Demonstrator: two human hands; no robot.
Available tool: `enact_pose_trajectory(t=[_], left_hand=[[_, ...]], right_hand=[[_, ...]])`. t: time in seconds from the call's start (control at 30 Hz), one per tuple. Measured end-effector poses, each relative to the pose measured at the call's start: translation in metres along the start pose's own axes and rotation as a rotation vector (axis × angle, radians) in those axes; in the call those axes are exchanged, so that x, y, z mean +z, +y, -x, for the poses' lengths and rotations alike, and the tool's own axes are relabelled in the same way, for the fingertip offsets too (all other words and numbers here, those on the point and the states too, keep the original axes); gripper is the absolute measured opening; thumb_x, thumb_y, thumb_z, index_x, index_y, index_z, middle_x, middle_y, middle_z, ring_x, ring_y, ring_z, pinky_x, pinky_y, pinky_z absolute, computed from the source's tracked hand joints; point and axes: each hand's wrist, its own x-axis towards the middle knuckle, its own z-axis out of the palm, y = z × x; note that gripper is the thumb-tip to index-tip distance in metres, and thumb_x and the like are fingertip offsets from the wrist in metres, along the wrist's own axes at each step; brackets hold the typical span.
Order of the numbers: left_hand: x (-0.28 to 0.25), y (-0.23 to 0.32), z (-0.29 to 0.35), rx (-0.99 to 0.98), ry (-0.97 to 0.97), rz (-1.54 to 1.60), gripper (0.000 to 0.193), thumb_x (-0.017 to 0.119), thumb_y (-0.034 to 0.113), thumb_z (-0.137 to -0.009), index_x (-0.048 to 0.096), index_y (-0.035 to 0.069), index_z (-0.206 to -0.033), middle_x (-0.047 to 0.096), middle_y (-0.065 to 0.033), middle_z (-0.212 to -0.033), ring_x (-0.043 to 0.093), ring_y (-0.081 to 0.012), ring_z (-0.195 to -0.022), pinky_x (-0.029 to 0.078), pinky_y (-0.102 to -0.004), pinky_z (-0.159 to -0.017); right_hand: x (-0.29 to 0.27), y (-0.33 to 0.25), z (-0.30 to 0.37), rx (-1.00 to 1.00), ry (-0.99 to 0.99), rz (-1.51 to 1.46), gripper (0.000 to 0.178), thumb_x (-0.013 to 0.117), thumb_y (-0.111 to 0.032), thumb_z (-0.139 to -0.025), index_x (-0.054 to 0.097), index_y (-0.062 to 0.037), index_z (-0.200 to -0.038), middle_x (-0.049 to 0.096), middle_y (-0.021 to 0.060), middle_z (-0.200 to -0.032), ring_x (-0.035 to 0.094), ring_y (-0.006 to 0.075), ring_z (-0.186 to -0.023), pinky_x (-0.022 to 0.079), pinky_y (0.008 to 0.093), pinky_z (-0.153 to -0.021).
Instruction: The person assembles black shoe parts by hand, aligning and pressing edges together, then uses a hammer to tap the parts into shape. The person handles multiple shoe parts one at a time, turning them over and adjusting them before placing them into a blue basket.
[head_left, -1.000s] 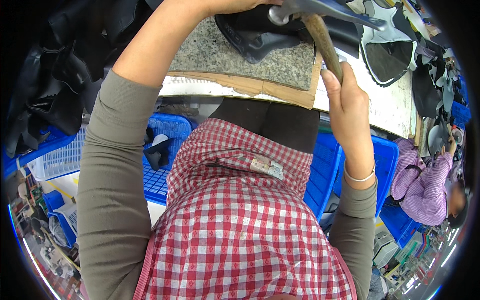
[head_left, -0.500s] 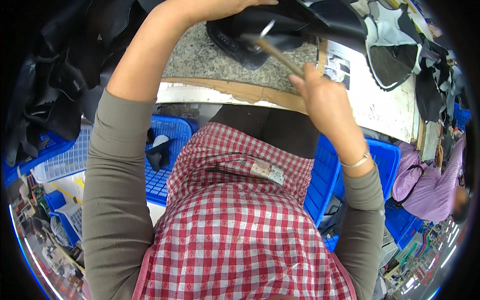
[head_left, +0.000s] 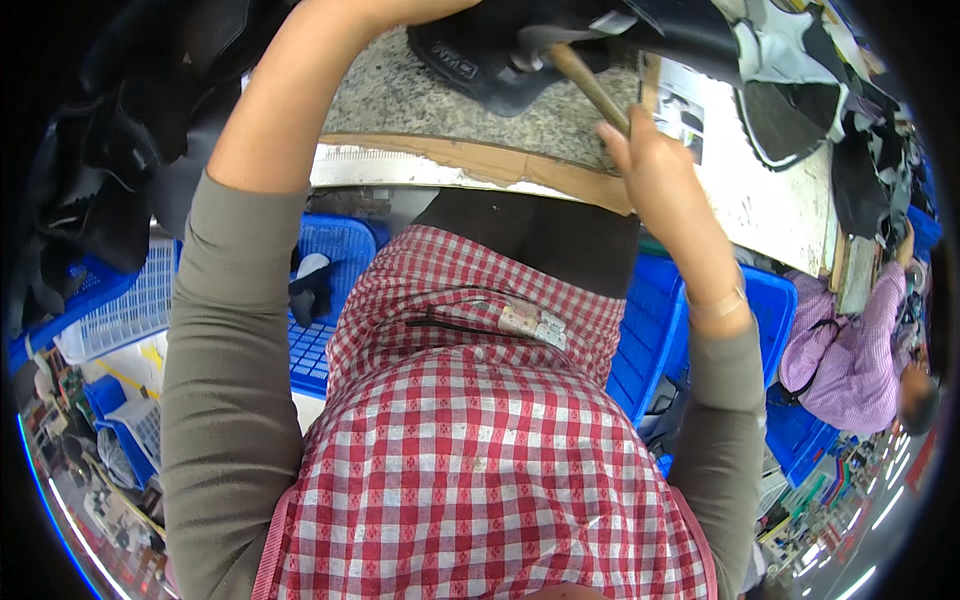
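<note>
My right hand (head_left: 655, 165) is closed around the wooden handle of a hammer (head_left: 593, 88). The hammer's metal head, a little blurred, is over a black leather piece (head_left: 505, 88) at the far side of the worktop. That piece looks like part of a shoe or boot upper and bears a small printed patch. At the top edge, my left hand (head_left: 425, 8) reaches over the far part of the black leather; its fingers are cut off by the picture's edge. Under the leather is a speckled grey stone slab (head_left: 400, 105).
Black leather pieces (head_left: 150, 110) are heaped at the left. At the right are a white-lined black upper (head_left: 790, 90) and a printed sheet (head_left: 685, 110). Blue baskets (head_left: 335, 235) stand below the table's taped edge (head_left: 480, 160). A person in a purple checked garment (head_left: 850, 360) is farther right.
My right hand and the hammer have shifted slightly to the right and up in the picture. My left hand has slid farther out past the top edge. The person at the right has moved an arm.
</note>
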Motion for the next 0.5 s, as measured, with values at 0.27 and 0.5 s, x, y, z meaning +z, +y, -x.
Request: enact_pose_trajectory(t=[0.27, 0.5], left_hand=[[0.080, 0.063, 0.076, -0.810, 0.222, 0.964, 0.034, 0.065, 0.006, -0.101, 0.058, -0.010, -0.130, 0.069, -0.0194, -0.117, 0.075, -0.0241, -0.095, 0.066, -0.0339, -0.076], [-0.065, 0.048, 0.017, -0.249, 0.677, -0.397, 0.016, 0.063, 0.015, -0.081, 0.073, 0.003, -0.086, 0.071, -0.0190, -0.084, 0.070, -0.0396, -0.083, 0.056, -0.0477, -0.075]], right_hand=[[0.042, 0.018, 0.025, 0.160, -0.026, -0.027, 0.040, 0.058, -0.035, -0.106, 0.056, 0.0032, -0.097, 0.066, 0.0282, -0.071, 0.068, 0.0488, -0.071, 0.054, 0.0538, -0.060], [-0.045, -0.027, 0.071, 0.157, -0.097, -0.349, 0.038, 0.057, -0.036, -0.108, 0.057, 0.0023, -0.106, 0.063, 0.0275, -0.076, 0.064, 0.0485, -0.074, 0.049, 0.0490, -0.064]])
